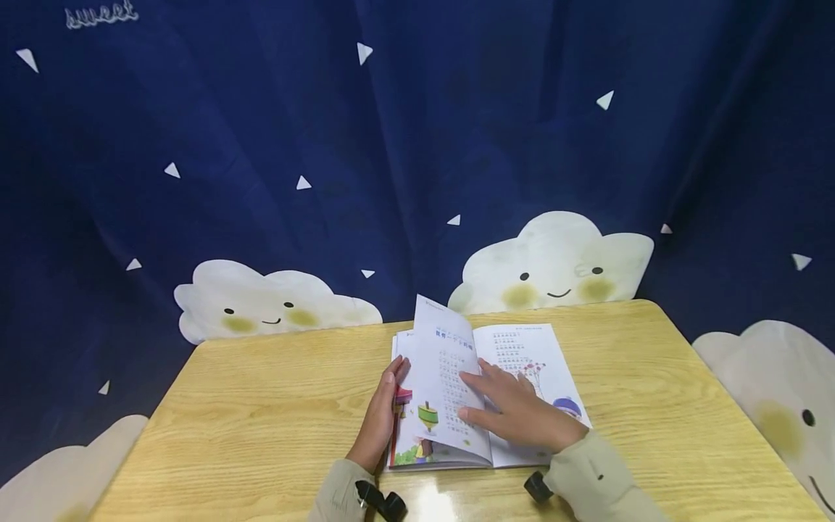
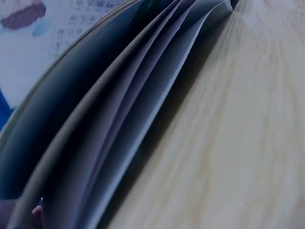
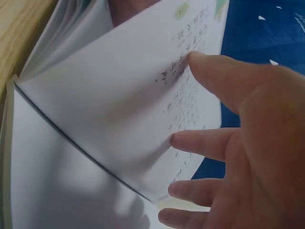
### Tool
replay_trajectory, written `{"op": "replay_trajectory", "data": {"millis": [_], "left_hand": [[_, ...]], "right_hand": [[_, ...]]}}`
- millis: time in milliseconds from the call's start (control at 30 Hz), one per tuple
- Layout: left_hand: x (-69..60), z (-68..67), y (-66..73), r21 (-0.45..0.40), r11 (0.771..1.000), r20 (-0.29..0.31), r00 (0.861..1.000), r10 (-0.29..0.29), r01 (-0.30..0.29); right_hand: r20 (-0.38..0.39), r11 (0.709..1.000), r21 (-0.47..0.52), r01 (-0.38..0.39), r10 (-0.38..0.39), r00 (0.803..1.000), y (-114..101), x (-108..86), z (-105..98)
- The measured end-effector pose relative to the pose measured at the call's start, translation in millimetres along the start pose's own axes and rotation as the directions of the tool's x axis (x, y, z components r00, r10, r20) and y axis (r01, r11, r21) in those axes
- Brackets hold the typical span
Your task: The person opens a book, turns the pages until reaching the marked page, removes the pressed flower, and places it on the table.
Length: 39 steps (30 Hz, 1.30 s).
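Observation:
An open illustrated book (image 1: 522,449) lies on a wooden table, with printed text and coloured pictures. One page (image 1: 450,377) stands lifted near the middle, leaning left, with a green spinning top drawn on it. At the book's left edge, my left hand (image 1: 378,417) holds the side of the pages. The left wrist view shows fanned page edges (image 2: 138,109) and only a bit of finger at the lower left. My right hand (image 1: 522,406) reaches over the right-hand page, fingers spread. In the right wrist view, its thumb and fingers (image 3: 205,143) lie against the raised page.
The wooden table (image 1: 280,413) extends on both sides of the book. Behind it hangs a dark blue curtain (image 1: 261,130) with white triangles and smiling clouds. Light sleeves and dark wrist-worn devices (image 1: 538,487) are near the table's front.

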<state>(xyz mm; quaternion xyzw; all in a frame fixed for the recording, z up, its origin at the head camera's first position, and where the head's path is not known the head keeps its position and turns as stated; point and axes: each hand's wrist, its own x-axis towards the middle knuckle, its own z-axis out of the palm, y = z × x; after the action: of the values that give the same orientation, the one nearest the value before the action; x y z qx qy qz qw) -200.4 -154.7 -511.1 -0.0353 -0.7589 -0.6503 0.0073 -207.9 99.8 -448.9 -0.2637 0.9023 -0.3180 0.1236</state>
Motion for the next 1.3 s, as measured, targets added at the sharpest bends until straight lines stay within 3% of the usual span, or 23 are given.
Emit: {"op": "replay_trajectory", "data": {"millis": [267,533,767,800,1000,1133,1300], "left_hand": [[0.1,-1.8,1.3,-0.111,0.993,-0.014,0.999,-0.05,0.048],[1.6,0.7,-0.3,-0.025,0.999,-0.084,0.996,-0.034,0.032],[0.5,-0.6,0.3,0.045,0.999,-0.086,0.996,-0.001,0.005],[-1.2,-0.9,5.7,0.051,0.999,-0.081,0.997,0.0,0.005],[0.7,0.2,6.2,0.074,0.995,-0.029,0.998,0.063,-0.061],[3.0,0.2,1.5,0.083,0.989,0.028,0.992,0.119,-0.121],[2.8,0.2,-0.7,0.163,0.97,0.08,0.982,0.17,-0.181]], "right_hand": [[0.011,0.998,-0.069,0.011,-0.01,1.0,-7.3,9.6,10.5],[0.003,0.992,-0.129,-0.002,0.003,1.0,-9.9,12.9,17.1],[-0.008,0.988,-0.156,0.003,-0.004,1.0,-10.5,14.4,22.6],[-0.008,0.987,-0.159,0.005,-0.006,1.0,-10.8,14.2,22.7],[-0.013,0.986,-0.167,0.015,-0.017,1.0,-9.1,11.9,22.4],[-0.012,0.984,-0.18,0.009,-0.011,1.0,-7.9,12.4,22.5],[-0.006,0.985,-0.172,0.023,-0.024,1.0,-7.4,13.0,22.1]]}}
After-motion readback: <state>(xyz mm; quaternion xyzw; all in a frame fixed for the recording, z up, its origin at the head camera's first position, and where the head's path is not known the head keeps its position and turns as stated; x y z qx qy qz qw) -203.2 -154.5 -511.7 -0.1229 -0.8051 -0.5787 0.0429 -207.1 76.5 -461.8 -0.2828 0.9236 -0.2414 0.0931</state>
